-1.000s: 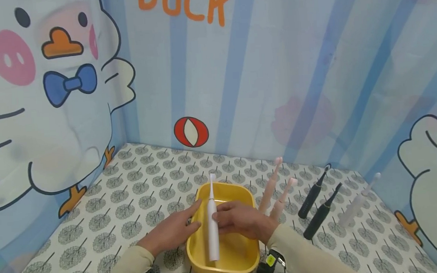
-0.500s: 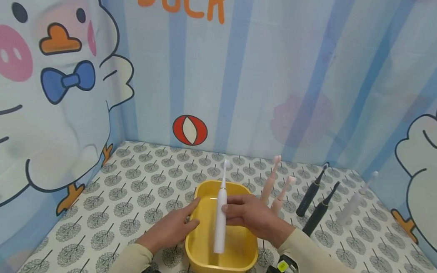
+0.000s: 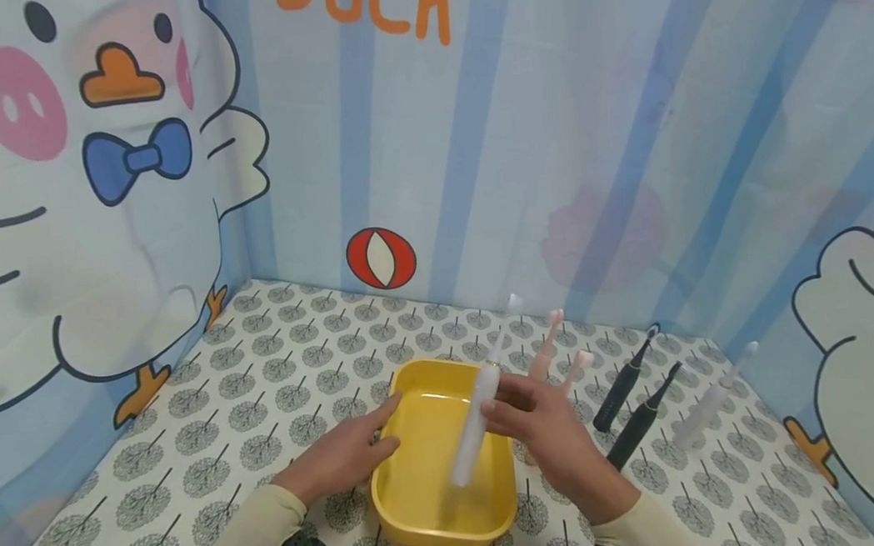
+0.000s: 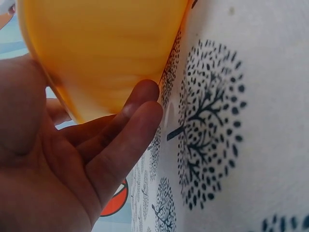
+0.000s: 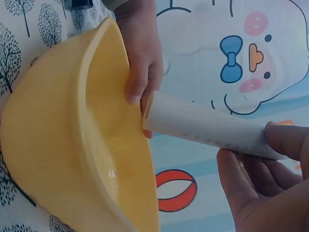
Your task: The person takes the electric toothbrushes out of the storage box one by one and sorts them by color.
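Observation:
A white electric toothbrush (image 3: 477,417) is tilted over the right part of a yellow plastic basin (image 3: 430,495), brush head pointing up and away. My right hand (image 3: 552,433) pinches its handle between thumb and fingers; in the right wrist view the handle's flat base (image 5: 148,111) faces the basin and the brush head is out of sight. My left hand (image 3: 339,456) grips the basin's left side, with the rim between thumb and fingers. Close up in the left wrist view, fingers (image 4: 128,147) lie against the basin's outer wall (image 4: 106,53).
Right of the basin, two pink electric toothbrushes (image 3: 549,341) are partly behind my right hand. Farther right lie two black ones (image 3: 624,385) and a white one (image 3: 715,402). Tree-patterned cloth (image 3: 214,437) covers the table; a cartoon-printed curtain (image 3: 414,141) stands behind it.
My right hand has lifted the white toothbrush and carried it rightward from the basin's left half, tilting it more. My left hand stays on the basin's side.

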`<state>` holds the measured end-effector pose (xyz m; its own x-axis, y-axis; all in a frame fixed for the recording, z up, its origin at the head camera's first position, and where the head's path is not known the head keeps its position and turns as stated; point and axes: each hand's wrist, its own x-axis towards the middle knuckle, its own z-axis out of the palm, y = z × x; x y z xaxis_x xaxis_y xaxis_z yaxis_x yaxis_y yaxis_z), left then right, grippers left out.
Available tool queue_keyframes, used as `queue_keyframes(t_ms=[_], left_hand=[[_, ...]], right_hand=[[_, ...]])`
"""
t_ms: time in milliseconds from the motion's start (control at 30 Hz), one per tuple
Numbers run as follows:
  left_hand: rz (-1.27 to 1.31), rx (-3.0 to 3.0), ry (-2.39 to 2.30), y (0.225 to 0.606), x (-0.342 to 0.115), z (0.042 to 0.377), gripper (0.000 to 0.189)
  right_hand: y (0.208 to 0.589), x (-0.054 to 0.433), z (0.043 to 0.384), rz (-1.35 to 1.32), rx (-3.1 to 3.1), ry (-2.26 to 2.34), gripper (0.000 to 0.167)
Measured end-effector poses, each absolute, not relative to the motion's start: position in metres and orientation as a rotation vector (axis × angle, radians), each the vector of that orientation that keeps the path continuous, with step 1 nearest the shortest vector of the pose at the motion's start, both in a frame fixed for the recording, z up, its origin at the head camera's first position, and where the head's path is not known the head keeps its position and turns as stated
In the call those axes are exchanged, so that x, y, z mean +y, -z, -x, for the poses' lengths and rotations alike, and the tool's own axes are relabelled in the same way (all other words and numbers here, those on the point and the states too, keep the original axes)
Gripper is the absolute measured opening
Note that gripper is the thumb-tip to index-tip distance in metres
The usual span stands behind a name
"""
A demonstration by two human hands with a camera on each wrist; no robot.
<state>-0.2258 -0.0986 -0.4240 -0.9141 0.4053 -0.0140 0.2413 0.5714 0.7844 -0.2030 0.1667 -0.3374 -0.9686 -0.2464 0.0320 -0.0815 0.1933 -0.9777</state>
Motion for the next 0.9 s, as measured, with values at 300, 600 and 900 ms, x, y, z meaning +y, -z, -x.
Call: queue_keyframes(t_ms=[300,600,900], left_hand=[[-0.537,2.580,-1.256,0.425,-0.098,0.228,0.066],[-0.537,2.598,-1.254,0.426,-0.098,0.227,0.066],[-0.526,2.623,-1.233,0.424,-0.098,0.225,0.065]], right_hand=[[0.324,0.188,0.172,0.162,2.588,1.822,0.038],[0.328,0.229,0.148,-0.026,2.674,1.761,0.049],[0.344,0.278,0.135,-0.373,2.906,1.462,0.070]])
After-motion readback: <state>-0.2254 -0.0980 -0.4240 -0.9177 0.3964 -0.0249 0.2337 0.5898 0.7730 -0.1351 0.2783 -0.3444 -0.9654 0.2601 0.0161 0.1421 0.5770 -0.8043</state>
